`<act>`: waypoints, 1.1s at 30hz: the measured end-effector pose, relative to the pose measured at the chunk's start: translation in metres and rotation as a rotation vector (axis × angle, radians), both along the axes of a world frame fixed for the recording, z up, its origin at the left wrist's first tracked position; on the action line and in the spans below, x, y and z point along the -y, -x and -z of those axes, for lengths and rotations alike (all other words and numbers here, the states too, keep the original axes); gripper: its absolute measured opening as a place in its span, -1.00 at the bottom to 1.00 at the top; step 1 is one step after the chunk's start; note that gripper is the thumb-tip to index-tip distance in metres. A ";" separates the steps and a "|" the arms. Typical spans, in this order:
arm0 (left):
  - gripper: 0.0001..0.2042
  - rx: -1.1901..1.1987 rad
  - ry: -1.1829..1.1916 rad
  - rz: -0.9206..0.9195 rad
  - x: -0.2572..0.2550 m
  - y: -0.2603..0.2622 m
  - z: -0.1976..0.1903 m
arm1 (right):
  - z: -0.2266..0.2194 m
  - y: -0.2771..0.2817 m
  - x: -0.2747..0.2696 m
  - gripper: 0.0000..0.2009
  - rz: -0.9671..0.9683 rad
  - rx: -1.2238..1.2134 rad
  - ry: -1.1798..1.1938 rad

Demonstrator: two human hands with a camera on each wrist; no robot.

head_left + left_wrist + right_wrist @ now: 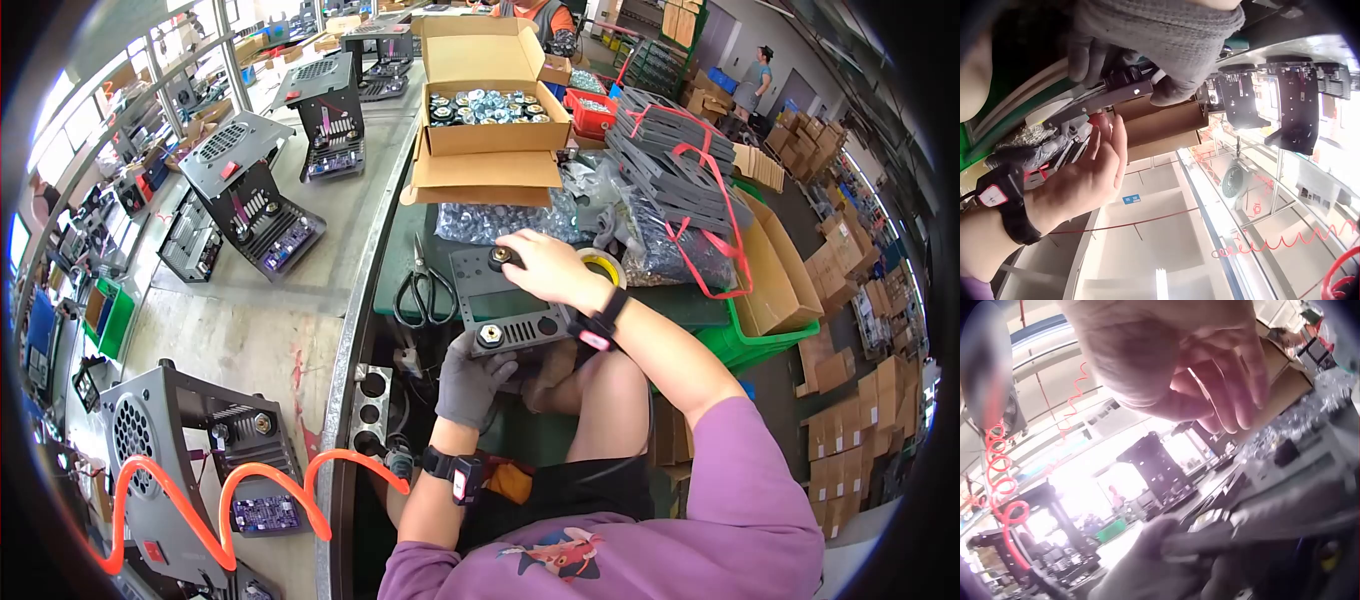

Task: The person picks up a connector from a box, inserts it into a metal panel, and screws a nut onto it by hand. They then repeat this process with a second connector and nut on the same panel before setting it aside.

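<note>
The grey-gloved left hand grips a dark-grey slotted metal panel, apparently steadying it; the bare right hand, fingers loosely extended, is at a black round foot.

Beyond the grip of your left hand, your right hand partly hides a knob and a tape roll, the right wrist view blurs your held panel and crops that hand at top, and pieces in the farther box look too small to tell.

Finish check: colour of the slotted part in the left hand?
Dark grey; the slotted part shows best in head view.
</note>
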State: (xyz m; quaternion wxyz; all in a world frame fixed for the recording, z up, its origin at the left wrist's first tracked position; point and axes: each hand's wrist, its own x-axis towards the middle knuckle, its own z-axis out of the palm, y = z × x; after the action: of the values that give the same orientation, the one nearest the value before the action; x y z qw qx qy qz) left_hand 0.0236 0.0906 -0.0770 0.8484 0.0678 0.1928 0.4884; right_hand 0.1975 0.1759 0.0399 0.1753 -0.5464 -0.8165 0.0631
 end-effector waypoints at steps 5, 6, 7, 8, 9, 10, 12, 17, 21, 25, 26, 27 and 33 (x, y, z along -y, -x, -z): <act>-0.59 -0.069 0.000 0.066 0.006 0.007 -0.004 | 0.040 -0.002 -0.040 -0.59 -0.102 0.156 0.063; -0.59 -0.068 0.001 0.059 0.012 0.009 -0.006 | 0.042 -0.005 -0.042 -0.60 -0.098 -0.165 0.192; -0.62 -0.326 -0.032 -0.117 0.020 0.009 -0.013 | 0.041 -0.008 -0.042 -0.61 -0.091 -0.484 0.318; -0.65 -0.580 -0.064 -0.294 0.026 0.007 -0.020 | 0.015 -0.006 -0.022 -0.64 -0.018 -0.961 0.651; -0.65 -0.573 -0.062 -0.298 0.031 0.004 -0.032 | -0.001 -0.007 -0.005 -0.68 -0.041 -1.188 0.807; -0.68 -0.689 -0.197 -0.455 0.037 0.001 -0.045 | -0.013 -0.010 0.010 -0.67 -0.128 -1.312 0.919; -0.68 -0.803 -0.417 -0.621 0.045 -0.005 -0.061 | -0.024 -0.014 0.038 -0.66 -0.252 -1.431 1.062; -0.62 -1.078 -0.859 -0.705 0.059 -0.011 -0.106 | -0.025 -0.018 0.080 -0.64 -0.336 -1.420 1.109; -0.64 -1.285 -1.024 -0.744 0.066 -0.011 -0.113 | -0.029 -0.021 0.092 -0.66 -0.370 -1.446 1.110; -0.67 -1.165 -0.942 -0.624 0.073 -0.008 -0.124 | -0.032 -0.015 0.105 -0.67 -0.302 -1.480 0.945; -0.69 -1.106 -0.897 -0.546 0.074 -0.008 -0.125 | -0.035 -0.008 0.110 -0.65 -0.290 -1.372 0.784; -0.69 -1.109 -0.891 -0.551 0.073 -0.009 -0.122 | -0.037 -0.003 0.114 -0.62 -0.278 -1.262 0.626; -0.78 -0.634 -0.486 -0.421 0.065 -0.010 -0.120 | -0.036 0.009 0.123 -0.66 -0.414 -0.963 0.287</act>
State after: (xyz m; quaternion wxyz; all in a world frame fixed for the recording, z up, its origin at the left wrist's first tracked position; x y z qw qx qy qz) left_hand 0.0331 0.0254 0.0426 0.5890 0.3708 0.3325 0.6365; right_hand 0.1890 0.0527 0.0757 0.4371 -0.3019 -0.7177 0.4502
